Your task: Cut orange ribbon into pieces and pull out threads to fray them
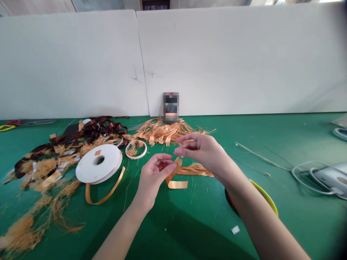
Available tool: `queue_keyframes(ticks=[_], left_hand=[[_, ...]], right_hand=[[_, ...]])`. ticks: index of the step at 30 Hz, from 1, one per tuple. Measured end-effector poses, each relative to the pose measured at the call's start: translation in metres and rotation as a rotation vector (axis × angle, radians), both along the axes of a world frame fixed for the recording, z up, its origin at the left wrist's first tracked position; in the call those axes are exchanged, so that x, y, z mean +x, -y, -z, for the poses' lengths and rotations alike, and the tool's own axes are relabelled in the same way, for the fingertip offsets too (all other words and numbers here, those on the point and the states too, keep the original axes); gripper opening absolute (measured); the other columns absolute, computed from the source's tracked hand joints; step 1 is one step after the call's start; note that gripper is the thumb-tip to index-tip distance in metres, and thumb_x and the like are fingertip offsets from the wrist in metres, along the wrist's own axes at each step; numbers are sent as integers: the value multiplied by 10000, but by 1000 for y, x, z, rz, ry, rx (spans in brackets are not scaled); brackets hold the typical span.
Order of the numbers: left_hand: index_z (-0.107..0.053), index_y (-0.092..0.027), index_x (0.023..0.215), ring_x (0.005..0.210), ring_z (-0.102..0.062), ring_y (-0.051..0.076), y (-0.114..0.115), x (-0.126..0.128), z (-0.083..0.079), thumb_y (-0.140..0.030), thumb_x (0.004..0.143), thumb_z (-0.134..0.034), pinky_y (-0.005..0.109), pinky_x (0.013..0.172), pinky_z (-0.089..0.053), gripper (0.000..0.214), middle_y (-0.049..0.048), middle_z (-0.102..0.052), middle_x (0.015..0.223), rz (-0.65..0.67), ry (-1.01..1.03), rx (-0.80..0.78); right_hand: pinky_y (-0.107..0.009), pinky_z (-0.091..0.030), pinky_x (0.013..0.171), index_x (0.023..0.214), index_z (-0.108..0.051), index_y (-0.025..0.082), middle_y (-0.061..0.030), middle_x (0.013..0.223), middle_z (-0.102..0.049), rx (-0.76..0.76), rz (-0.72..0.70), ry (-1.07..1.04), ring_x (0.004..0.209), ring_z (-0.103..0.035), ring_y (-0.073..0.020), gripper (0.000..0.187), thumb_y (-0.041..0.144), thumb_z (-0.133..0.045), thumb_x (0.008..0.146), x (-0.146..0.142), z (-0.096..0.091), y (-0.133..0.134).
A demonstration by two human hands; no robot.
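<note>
A short gold satin ribbon (pixel 178 185) is pinched between the thumb and fingers of my left hand (pixel 154 176). Its upper end stands up by the thumb, and its lower end bends to the right above the green table. My right hand (pixel 207 150) is just above that upper end, thumb and forefinger closed together. What those fingertips hold, if anything, is too small to make out. Behind the ribbon lies a bundle of orange frayed strands (pixel 196 169). Left of my hands rests a white spool (pixel 88 167) with a tail of gold ribbon (pixel 108 195) curling off it.
Frayed orange ribbon pieces (pixel 162 133) lie before a pixelated dark object (pixel 171 108) against the white board (pixel 230 61). Tape rings (pixel 145 150), dark brown ribbon (pixel 114 127) and loose fibres (pixel 24 231) cover the left. Yellow scissor handles (pixel 267 198) and a cabled grey device (pixel 332 177) are right.
</note>
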State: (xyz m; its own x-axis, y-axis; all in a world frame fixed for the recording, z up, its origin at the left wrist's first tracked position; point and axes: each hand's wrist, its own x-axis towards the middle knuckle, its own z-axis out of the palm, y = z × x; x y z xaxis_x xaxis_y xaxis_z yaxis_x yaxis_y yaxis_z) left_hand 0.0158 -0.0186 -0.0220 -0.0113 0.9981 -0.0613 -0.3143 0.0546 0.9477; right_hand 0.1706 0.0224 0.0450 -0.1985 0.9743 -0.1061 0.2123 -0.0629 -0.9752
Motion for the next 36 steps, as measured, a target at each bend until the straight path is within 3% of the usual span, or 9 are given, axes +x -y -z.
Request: queue_keyframes(ticks=[9, 15, 19, 22, 25, 29, 32, 36], left_hand=[[-662, -185, 870, 777, -622, 123, 0, 0, 0, -262, 689, -783, 248, 755, -505, 231, -2, -661, 786, -18, -21, -9], [-664, -191, 872, 792, -624, 112, -1, -1, 2, -250, 687, -786, 228, 764, -500, 230, -12, -664, 785, -22, -21, -4], [-668, -194, 871, 781, -625, 113, -1, 0, 2, -256, 688, -785, 229, 753, -499, 226, -12, -666, 780, -26, -32, -10], [-670, -192, 868, 777, -627, 121, -1, 0, 1, -261, 683, -785, 239, 749, -501, 229, -8, -668, 776, -32, -42, -12], [-669, -190, 863, 782, -628, 125, -2, 0, 1, -262, 678, -788, 246, 759, -500, 232, -5, -668, 775, -37, -40, -14], [-664, -186, 861, 802, -630, 133, -2, 1, 1, -260, 682, -784, 259, 778, -501, 228, 4, -674, 795, -29, -20, -9], [-661, -182, 852, 801, -632, 131, -1, 1, 0, -252, 684, -784, 261, 782, -506, 220, 5, -676, 796, -20, 0, -5], [-663, -191, 857, 787, -627, 108, -2, 1, -1, -252, 690, -785, 223, 759, -504, 216, -12, -668, 782, -19, -4, -12]], right_hand=[[-352, -531, 785, 879, -578, 194, -1, 706, -705, 70, 24, -45, 777, -697, -183, 298, 315, -758, 674, 1, 2, -1], [-303, -518, 816, 870, -500, 191, 31, 705, -658, -18, 6, -265, 820, -691, -146, 283, 249, -733, 720, 3, -3, 2], [-282, -533, 738, 866, -472, 196, 33, 699, -631, -52, -9, -329, 751, -687, -135, 262, 242, -703, 751, 2, -5, 3], [-276, -521, 653, 858, -487, 192, 15, 728, -625, 6, 18, -268, 660, -659, -123, 266, 314, -700, 756, 1, -6, 2], [-284, -512, 658, 835, -565, 184, -31, 788, -656, 63, 28, -79, 699, -646, -138, 286, 425, -692, 748, 3, -6, 1], [-318, -512, 723, 775, -701, 221, -40, 834, -715, 1, -152, 174, 810, -653, -189, 237, 399, -774, 636, 6, -2, -2], [-340, -506, 739, 715, -735, 236, -29, 825, -732, -9, -225, 174, 797, -658, -195, 142, 373, -736, 679, 6, 2, -4], [-355, -500, 741, 685, -744, 234, -33, 775, -739, 21, -199, 173, 766, -657, -200, 99, 329, -723, 692, 4, 3, -4]])
